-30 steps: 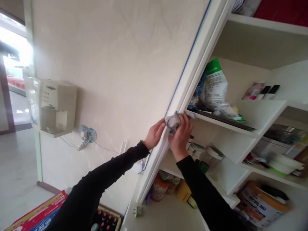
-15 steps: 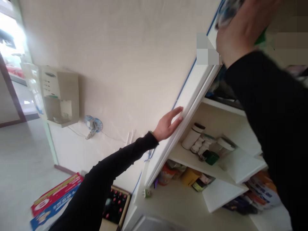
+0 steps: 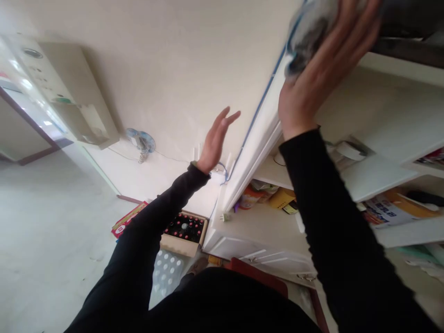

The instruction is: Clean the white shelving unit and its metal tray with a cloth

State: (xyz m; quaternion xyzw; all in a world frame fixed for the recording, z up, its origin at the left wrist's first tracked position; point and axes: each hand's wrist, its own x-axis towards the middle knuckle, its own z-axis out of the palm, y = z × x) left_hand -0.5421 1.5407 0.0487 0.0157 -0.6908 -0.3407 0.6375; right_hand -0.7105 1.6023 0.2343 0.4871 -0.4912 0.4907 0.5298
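My right hand (image 3: 319, 78) presses a crumpled grey cloth (image 3: 308, 39) against the white side frame (image 3: 258, 143) of the shelf unit, high on the right. The cloth is blurred, and part of it is hidden behind my fingers. My left hand (image 3: 215, 141) is raised in front of the pale wall (image 3: 166, 69), fingers stretched out and apart, holding nothing. It is left of the frame, and I see a gap between its fingertips and the blue strip along the frame's edge.
Shelves on the right hold a yellow box (image 3: 280, 199) and other packages. Below stand a carton of bottles (image 3: 183, 247) and a pack of pale-capped bottles (image 3: 166, 273). A dispenser (image 3: 74, 92) and a plugged socket (image 3: 140, 140) are on the left wall. Something red (image 3: 256, 275) is beside my body.
My left hand has come off the frame and moved left and up. My right hand with the cloth has come down along the frame. The view has tilted further down.
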